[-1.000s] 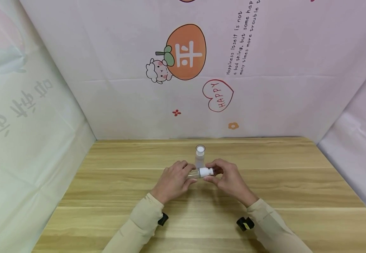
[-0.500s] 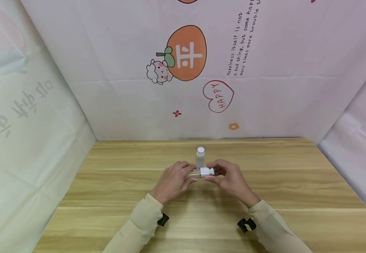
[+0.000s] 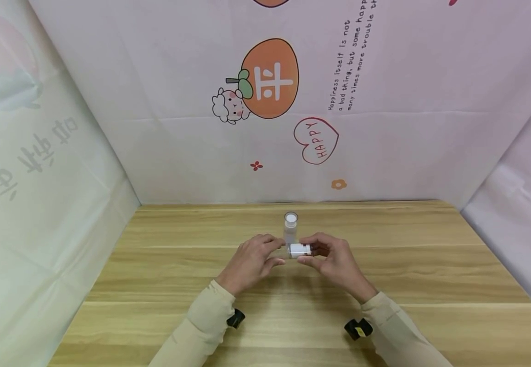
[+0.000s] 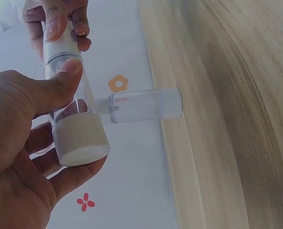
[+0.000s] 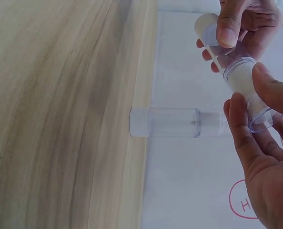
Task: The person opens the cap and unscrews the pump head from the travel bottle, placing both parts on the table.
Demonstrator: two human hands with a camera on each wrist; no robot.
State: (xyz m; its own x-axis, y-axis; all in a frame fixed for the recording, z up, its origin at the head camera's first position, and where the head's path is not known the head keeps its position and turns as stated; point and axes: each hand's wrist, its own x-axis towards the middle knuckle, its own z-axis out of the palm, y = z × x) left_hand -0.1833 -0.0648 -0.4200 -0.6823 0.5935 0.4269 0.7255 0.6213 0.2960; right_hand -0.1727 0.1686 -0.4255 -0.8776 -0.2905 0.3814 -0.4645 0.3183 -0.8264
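Both hands hold a clear cylindrical bottle [image 3: 299,250] lying sideways above the table. My left hand [image 3: 249,262] grips its body, thumb across the clear wall and fingers behind, close to the white base [image 4: 81,139]. At the other end, my right hand [image 3: 337,261] pinches the clear cap [image 5: 261,119] that surrounds the white top [image 5: 241,78]. Just beyond the hands a second bottle [image 3: 290,232] of the same look stands upright on its white base; both wrist views show it too, turned sideways by the camera angle.
The wood-grain table [image 3: 178,285] ends at a pale printed backdrop [image 3: 192,163], with similar sheets along both sides. Black straps [image 3: 235,318] sit at both wrists under beige sleeves [image 3: 203,318]. The standing bottle is very near the held one.
Both hands stay in nearly the same place around the bottle. The right hand and its end of the bottle have shifted very slightly to the right. The standing bottle has not moved.
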